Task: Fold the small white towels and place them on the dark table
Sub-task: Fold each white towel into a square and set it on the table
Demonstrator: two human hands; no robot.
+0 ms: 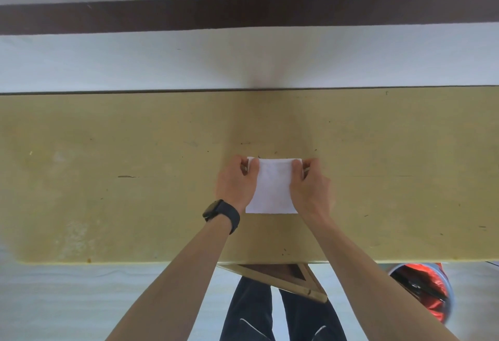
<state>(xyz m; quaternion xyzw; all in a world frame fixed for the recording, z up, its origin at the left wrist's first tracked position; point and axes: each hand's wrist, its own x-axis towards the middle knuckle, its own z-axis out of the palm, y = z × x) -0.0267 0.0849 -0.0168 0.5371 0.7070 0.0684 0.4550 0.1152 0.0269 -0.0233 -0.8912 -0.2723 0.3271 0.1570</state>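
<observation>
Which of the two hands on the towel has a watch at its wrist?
The left hand: a black watch bands its wrist. The right hand has a bare wrist. Both pinch the white towel.

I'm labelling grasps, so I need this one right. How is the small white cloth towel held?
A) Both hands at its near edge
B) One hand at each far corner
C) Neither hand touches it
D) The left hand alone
B: the left hand and the right hand each pinch a far corner of the small white cloth towel over the yellowish table top, and its near edge is free.
</observation>
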